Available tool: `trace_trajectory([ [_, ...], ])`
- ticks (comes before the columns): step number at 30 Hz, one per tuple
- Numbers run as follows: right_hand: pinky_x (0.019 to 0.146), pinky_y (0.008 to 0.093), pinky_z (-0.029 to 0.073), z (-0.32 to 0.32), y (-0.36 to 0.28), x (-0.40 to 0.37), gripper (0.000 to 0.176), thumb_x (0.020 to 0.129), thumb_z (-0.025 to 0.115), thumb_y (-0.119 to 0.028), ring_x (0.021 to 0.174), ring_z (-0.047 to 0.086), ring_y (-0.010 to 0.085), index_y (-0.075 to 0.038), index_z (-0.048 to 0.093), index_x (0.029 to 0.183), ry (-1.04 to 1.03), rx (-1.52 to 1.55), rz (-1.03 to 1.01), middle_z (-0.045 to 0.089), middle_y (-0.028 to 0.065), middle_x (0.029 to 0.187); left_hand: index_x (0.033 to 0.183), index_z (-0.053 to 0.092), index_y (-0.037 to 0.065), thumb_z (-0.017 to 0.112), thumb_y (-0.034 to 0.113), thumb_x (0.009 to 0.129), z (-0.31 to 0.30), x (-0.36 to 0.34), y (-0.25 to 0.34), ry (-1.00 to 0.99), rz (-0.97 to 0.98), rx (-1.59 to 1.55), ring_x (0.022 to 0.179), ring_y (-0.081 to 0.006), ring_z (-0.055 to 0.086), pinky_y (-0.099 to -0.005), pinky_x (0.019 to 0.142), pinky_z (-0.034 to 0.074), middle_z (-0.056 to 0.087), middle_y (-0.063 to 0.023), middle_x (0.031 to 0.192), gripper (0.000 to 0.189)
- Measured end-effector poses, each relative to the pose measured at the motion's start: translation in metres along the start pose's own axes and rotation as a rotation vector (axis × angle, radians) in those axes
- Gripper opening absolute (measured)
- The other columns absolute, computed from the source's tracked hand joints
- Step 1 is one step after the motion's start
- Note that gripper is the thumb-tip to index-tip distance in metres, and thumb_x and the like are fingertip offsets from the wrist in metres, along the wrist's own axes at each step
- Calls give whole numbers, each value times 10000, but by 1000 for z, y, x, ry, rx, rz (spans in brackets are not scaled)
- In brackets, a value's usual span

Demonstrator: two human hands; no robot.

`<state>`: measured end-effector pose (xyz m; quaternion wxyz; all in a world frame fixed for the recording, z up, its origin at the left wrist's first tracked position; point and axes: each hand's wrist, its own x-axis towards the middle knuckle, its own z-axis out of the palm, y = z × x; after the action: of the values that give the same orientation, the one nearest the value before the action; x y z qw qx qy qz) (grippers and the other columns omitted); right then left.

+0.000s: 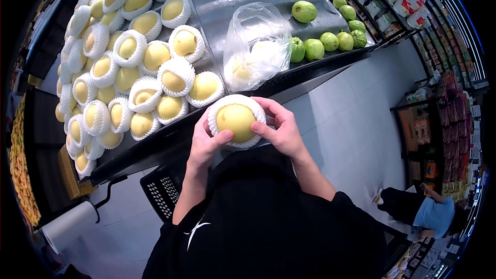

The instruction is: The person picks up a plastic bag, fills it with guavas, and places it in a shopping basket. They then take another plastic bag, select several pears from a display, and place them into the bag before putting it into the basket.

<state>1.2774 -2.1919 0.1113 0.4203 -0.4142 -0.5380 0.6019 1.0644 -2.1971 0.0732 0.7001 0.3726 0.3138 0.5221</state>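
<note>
Between my two hands is a round yellow pear (pixel 235 122) in a white foam net sleeve (pixel 213 116). My left hand (pixel 209 142) wraps its left side, thumb on the lower edge. On the other side my right hand (pixel 279 126) grips it, the thumb pressed on the yellow skin and fingers behind. Just beyond, a clear plastic bag (pixel 258 41) rests on the metal display, with pale, foam-wrapped shapes inside that I cannot make out fully. To the left lies a heap of similar pears (pixel 126 75) in foam nets.
Green guavas (pixel 314 49) line the display's right side. The stand's black front edge (pixel 150 147) runs before me. A black perforated basket (pixel 161 191) and a white roll (pixel 71 225) are at lower left. A person in a blue top (pixel 433 217) stands by the right shelves.
</note>
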Motion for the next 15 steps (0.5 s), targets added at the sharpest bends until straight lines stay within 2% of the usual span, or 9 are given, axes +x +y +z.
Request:
trace_trajectory([
  [6, 975, 299, 492, 3, -1, 15, 472, 915, 704, -124, 1124, 618, 173, 66, 558, 1321, 20, 59, -30, 651, 122, 1207, 1450, 388, -34, 838, 251, 753, 0, -5, 2, 56, 6, -151, 1212, -193, 557, -341, 1053, 428, 565, -123, 1328, 878],
  [7, 945, 287, 502, 4, -1, 17, 452, 920, 695, -117, 1061, 635, 154, 61, 568, 1316, 22, 40, -53, 665, 112, 1174, 1472, 355, -36, 847, 255, 739, -1, -6, 2, 55, 4, -163, 1236, -202, 540, -348, 1068, 415, 544, -129, 1353, 929],
  [10, 902, 268, 510, 6, -4, 21, 441, 925, 687, -108, 1004, 635, 128, 51, 570, 1320, 16, -21, -46, 668, 101, 1158, 1479, 337, -35, 851, 247, 732, -2, -5, 2, 75, 68, -122, 1242, -206, 538, -348, 1068, 417, 537, -131, 1361, 950],
  [11, 868, 251, 512, 7, -1, 22, 421, 931, 676, -95, 941, 635, 106, 44, 576, 1316, 37, -33, -74, 680, 83, 1111, 1469, 340, -36, 855, 232, 724, 3, -6, 6, 107, 82, -111, 1240, -205, 539, -349, 1066, 420, 537, -131, 1356, 944],
  [12, 868, 251, 512, 6, -1, 23, 421, 931, 676, -95, 941, 635, 106, 44, 576, 1316, 35, -35, -79, 680, 83, 1111, 1469, 340, -36, 855, 232, 724, 3, -5, 6, 106, 88, -111, 1240, -205, 539, -349, 1066, 420, 537, -131, 1356, 944],
  [14, 754, 235, 531, 7, -2, 21, 412, 913, 693, -120, 976, 609, 93, 4, 610, 1296, 31, -69, -62, 634, 83, 1196, 1453, 359, -28, 841, 243, 739, 1, -4, 3, 106, 111, -62, 1233, -206, 544, -352, 1063, 426, 543, -132, 1344, 903],
  [15, 754, 235, 531, 4, -3, 21, 412, 913, 693, -120, 976, 609, 93, 4, 610, 1296, 31, -69, -60, 634, 83, 1196, 1453, 359, -28, 841, 243, 739, -2, -4, 1, 107, 110, -62, 1233, -206, 544, -352, 1063, 426, 543, -132, 1344, 903],
])
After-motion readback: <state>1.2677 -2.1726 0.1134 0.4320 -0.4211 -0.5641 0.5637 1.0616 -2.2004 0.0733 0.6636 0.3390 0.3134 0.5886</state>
